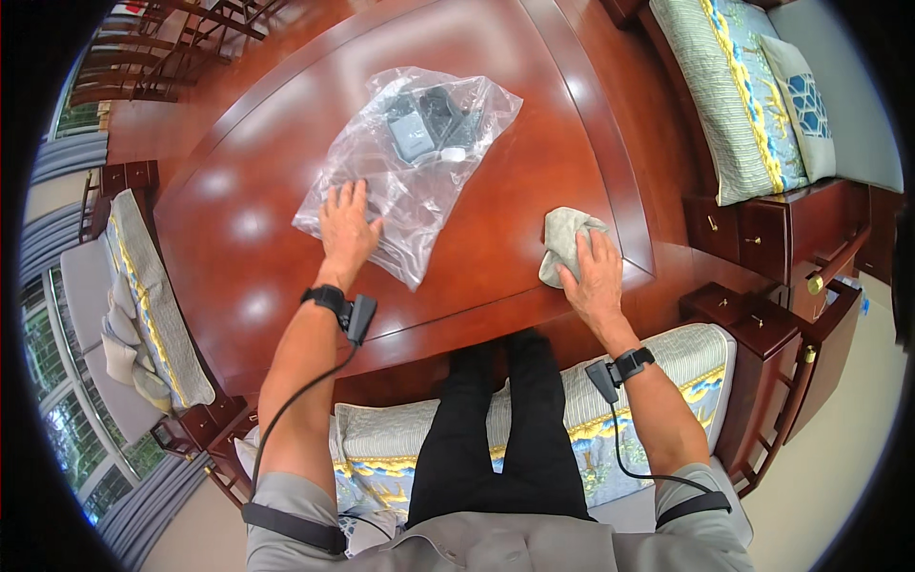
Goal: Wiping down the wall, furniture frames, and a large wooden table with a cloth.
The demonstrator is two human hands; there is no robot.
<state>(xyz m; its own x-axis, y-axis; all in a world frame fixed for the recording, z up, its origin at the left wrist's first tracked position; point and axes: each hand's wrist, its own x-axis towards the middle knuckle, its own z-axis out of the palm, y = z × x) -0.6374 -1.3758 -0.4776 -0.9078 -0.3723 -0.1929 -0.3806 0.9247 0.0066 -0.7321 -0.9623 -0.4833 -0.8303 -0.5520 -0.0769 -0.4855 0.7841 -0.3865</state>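
A clear plastic bag (412, 214) lies crumpled on the dark red wooden table (267, 276), with several dark grey and light grey box-like items (412, 135) inside. I cannot make out their exact kind through the film. My left hand (348, 227) rests on the bag's near left part, fingers outstretched and somewhat apart. Close to the table's near right corner, my right hand (598, 276) grips a folded grey-green cloth (564, 229) from its right side, thumb toward the near edge of it. Both wrists wear black straps with small cabled devices.
Behind my legs runs a bench seat with a striped, patterned cover (400, 429). Wooden drawer cabinets (753, 319) stand at the right, below a cushioned sofa (724, 114). Another sofa (152, 305) is at the left, and wooden chairs (143, 57) stand at the far left.
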